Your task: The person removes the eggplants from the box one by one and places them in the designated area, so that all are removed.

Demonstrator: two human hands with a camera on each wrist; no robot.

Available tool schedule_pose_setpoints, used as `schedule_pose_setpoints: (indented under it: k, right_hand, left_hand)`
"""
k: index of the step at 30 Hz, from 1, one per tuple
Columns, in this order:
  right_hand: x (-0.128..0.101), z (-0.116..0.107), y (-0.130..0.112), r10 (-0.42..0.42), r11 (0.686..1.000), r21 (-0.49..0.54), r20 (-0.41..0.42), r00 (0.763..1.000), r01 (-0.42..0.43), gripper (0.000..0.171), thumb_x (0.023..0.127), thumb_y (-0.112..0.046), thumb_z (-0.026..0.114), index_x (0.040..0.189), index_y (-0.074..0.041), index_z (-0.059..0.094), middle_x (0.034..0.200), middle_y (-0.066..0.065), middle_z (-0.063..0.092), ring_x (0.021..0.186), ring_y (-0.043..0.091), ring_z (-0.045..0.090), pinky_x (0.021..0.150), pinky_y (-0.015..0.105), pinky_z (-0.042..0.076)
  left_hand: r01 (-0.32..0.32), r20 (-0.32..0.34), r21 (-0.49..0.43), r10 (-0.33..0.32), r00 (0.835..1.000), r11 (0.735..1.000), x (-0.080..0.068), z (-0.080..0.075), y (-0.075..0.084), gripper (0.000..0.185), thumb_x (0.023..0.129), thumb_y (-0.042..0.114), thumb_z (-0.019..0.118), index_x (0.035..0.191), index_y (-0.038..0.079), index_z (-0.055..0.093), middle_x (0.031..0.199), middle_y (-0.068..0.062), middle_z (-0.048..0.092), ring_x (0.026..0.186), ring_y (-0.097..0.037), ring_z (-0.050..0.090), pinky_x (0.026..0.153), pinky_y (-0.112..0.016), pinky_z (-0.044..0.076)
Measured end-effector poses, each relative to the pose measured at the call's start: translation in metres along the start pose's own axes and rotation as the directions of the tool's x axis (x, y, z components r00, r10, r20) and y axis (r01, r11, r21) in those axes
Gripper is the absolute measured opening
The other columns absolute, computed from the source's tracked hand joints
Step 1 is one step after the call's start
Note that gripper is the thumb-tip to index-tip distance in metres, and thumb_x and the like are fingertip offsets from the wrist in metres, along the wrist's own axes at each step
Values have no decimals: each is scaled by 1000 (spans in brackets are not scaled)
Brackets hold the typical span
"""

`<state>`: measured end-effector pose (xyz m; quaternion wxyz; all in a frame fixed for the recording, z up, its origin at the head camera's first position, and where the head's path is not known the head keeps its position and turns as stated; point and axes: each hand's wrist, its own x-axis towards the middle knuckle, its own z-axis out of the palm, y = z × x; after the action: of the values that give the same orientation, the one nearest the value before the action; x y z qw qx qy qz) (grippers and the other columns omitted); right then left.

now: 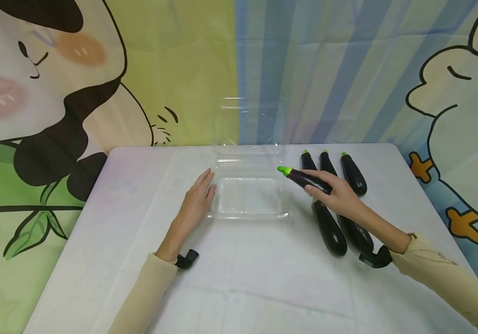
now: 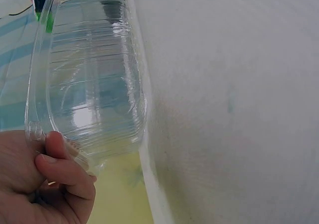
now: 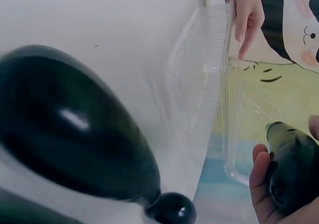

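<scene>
I see my right hand [image 1: 339,195] gripping an eggplant [image 1: 303,178] in the air, just right of the clear box [image 1: 249,197].
From the head camera my left hand [image 1: 197,202] lies with fingers straight against the box's left edge on the table [image 1: 239,278], five more eggplants [image 1: 328,225] to the right. Only the left wrist view shows the thumb [image 2: 62,159] pressed to the rim; the right wrist view shows fingers [image 3: 259,184] curled round the fruit.
</scene>
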<state>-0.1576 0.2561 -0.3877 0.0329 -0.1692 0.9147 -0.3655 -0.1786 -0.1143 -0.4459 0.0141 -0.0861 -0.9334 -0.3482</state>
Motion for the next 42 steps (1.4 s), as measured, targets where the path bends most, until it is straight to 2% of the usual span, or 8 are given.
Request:
schedule_pose_setpoints:
  k: [7,11,23,26,28,31,34,42]
  right_hand:
    - [-33,-14,10,37,999,40,-118,992,-33,39,105,-25,41,143,-22,48,141,12,53,103,-5,48,78,14,44]
    - [-50,-21,16,90,995,49,-169,982,-83,40,104,-25,43,143,-20,49,137,14,52,94,-1,48,69,12,45]
    - [-84,-30,40,192,979,4,-319,928,-202,45,100,-22,53,144,-14,47,133,19,47,93,-6,41,67,2,40]
    - [-91,-31,48,212,973,-26,-307,928,-230,51,100,-21,52,147,-9,40,132,27,43,99,8,46,64,2,39]
    - [-97,-32,52,225,967,-53,-276,934,-249,54,100,-21,51,150,-5,35,132,32,41,101,23,50,63,9,43]
    - [-106,-33,57,251,957,-84,-227,941,-276,58,102,-22,48,152,-1,27,139,38,39,107,50,49,70,37,58]
    - [-113,-32,62,261,950,-118,-206,943,-289,59,102,-24,47,152,0,25,143,40,38,116,56,47,77,62,53]
    - [-123,-27,74,253,948,-159,-143,957,-275,63,102,-27,49,153,0,22,144,40,35,122,62,41,89,73,42]
  left_hand:
    - [2,0,8,-2,1000,1000,1,1,1,49,102,18,48,147,1,38,159,-10,31,144,-31,35,115,-48,36]
    - [4,1,12,-4,1000,1000,0,1,1,49,102,18,48,147,2,38,158,-11,31,144,-31,35,115,-48,36]
    - [13,1,17,-13,1000,1000,0,0,2,49,102,18,49,147,3,38,159,-9,31,145,-29,35,116,-47,36]
    - [12,3,17,-12,1000,1000,0,0,2,50,102,19,49,148,2,38,159,-9,30,145,-29,34,116,-47,35]
    - [13,6,17,-13,1000,1000,0,1,2,50,102,19,49,148,2,38,159,-9,30,145,-29,34,116,-47,35]
    - [10,10,14,-10,1000,1000,0,1,2,50,102,19,48,148,2,37,159,-10,30,145,-30,34,116,-48,35]
    - [5,8,12,-6,1000,1000,0,0,1,50,103,19,47,148,1,37,159,-10,30,145,-30,34,116,-48,34]
    - [12,14,20,-13,1000,1000,1,0,1,50,103,21,47,148,2,37,159,-9,30,145,-30,34,116,-48,35]
